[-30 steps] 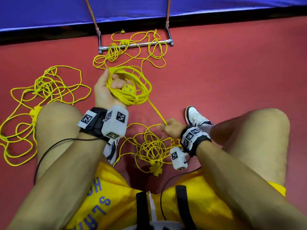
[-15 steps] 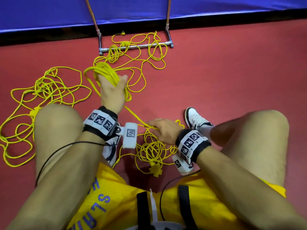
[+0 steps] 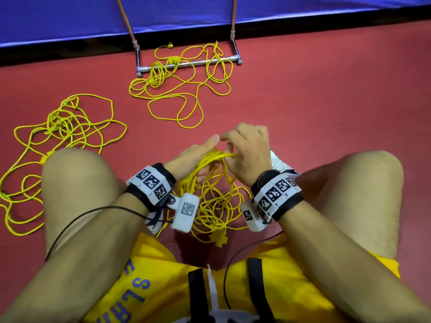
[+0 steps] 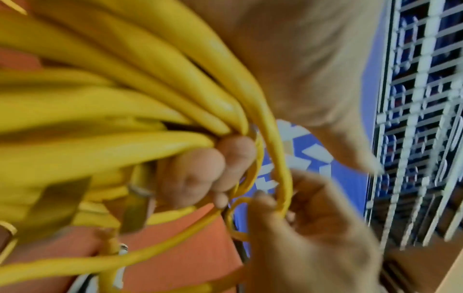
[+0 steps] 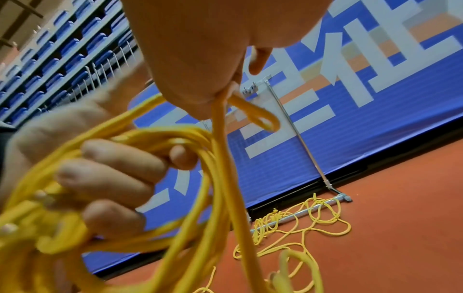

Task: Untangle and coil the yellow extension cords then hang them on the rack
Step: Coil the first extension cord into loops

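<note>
My left hand (image 3: 198, 157) grips a coil of yellow extension cord (image 3: 210, 169) between my knees, fingers curled round the bundled loops (image 4: 125, 99). My right hand (image 3: 247, 155) meets it from the right and pinches a single strand of the same cord (image 5: 225, 138), laying it against the coil. The uncoiled rest of this cord lies in a tangle (image 3: 217, 213) on the floor under my wrists, with a yellow plug end (image 3: 219, 238). The rack (image 3: 189, 64), a metal frame with two slanted poles, stands at the blue wall.
A second yellow cord (image 3: 177, 89) sprawls over the rack's base bar. A third tangle (image 3: 63, 136) lies on the red floor left of my left knee. My white shoe (image 3: 279, 162) sits behind the right hand. A blue padded wall (image 3: 70, 19) closes the far side.
My left hand has pulled the coil back from out front to between my knees. My right hand has risen from the floor tangle to the coil, bringing a strand.
</note>
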A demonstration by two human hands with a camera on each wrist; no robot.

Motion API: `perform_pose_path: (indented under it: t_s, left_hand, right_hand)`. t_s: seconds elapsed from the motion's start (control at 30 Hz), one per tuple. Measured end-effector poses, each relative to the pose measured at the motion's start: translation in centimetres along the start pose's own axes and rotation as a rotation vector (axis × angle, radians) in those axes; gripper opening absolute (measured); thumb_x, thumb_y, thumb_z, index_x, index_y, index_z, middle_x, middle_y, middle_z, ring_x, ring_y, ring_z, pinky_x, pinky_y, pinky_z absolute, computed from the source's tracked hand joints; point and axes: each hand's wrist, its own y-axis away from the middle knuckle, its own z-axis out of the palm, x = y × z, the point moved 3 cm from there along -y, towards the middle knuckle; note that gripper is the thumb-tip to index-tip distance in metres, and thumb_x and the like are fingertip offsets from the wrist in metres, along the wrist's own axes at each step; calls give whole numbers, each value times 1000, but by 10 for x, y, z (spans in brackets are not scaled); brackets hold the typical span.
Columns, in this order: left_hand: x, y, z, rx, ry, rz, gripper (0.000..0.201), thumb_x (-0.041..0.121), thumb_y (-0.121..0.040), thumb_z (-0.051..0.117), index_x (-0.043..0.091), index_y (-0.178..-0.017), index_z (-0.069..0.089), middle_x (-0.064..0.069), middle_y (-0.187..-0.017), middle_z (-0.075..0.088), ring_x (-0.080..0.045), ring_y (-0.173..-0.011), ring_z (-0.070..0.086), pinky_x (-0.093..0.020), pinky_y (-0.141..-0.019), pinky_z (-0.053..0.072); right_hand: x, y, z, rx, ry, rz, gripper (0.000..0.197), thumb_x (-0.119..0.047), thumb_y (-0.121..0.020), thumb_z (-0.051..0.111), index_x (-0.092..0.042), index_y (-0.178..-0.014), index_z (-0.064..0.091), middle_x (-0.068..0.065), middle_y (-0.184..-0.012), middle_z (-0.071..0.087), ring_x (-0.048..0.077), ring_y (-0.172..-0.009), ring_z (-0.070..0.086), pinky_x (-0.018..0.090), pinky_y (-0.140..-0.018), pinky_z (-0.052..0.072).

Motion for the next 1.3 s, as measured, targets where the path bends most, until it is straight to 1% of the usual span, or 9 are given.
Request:
perform_pose_path:
  t_s: [0.1,0.23,0.37,0.5,0.6,0.77,1.1,1.2,1.3]
  left_hand:
    - [5,1,-1,-107,102,60,50,41,-66,84,3,-79,54,-3,-44,38,-15,-35,37,-29,-48,42]
    - [11,9,-13,-47,59,39,17,0,-66,63,6,-78,53,-5,-49,39,-13,-34,37,-27,-48,48]
    - [22,18,-30,31,251,55,11,1,-69,56,5,-77,50,1,-42,32,-13,-36,37,-29,-51,53]
    - [24,26,-29,60,328,30,8,0,-68,61,3,-68,54,-5,-43,41,-23,-44,59,-36,-50,57]
    - [23,27,-20,-5,399,6,15,-1,-75,60,10,-65,59,0,-39,32,-21,-42,55,-45,-61,61]
    - [32,25,-16,-37,627,59,30,6,-84,53,12,-56,42,5,-38,31,-14,-40,43,-40,-60,60]
    - [33,26,-15,-125,673,54,41,12,-87,51,15,-48,41,6,-39,33,-11,-42,42,-38,-62,60]
    - [35,23,-18,29,721,56,34,11,-89,50,16,-56,41,7,-37,30,-10,-39,37,-33,-57,57]
    - [33,17,-32,229,730,14,49,14,-96,45,19,-47,41,7,-36,26,-10,-35,33,-27,-55,52]
  right_hand:
    - [12,1,8,-17,1,63,18,-10,-71,66,-15,-87,70,4,-95,64,30,-86,59,41,-74,42]
    - [32,-2,15,-319,-131,216,25,-17,-67,80,-17,-89,68,4,-100,62,30,-95,60,40,-73,51]
    - [62,5,15,-581,-122,361,24,-13,-77,79,-19,-95,64,-1,-82,61,22,-78,60,42,-77,52]
    - [67,7,12,-261,-395,558,22,-6,-89,53,-28,-89,53,1,-61,63,16,-51,63,43,-59,57]
    - [68,8,11,-72,-308,540,14,-13,-90,46,-26,-96,46,3,-76,67,32,-64,64,44,-65,52]
    - [56,26,43,-488,-163,502,8,-17,-95,46,-18,-102,41,15,-87,65,42,-79,60,47,-71,48]
    - [29,33,58,-257,-644,533,29,4,-82,60,-21,-91,50,-10,-73,59,2,-66,49,31,-67,47]
    - [31,31,62,-260,-651,578,10,-12,-89,54,-21,-86,52,-2,-65,56,19,-61,46,43,-63,47]
    - [37,17,47,-130,-666,594,13,-15,-99,51,-18,-88,58,-14,-66,59,1,-63,52,25,-69,45]
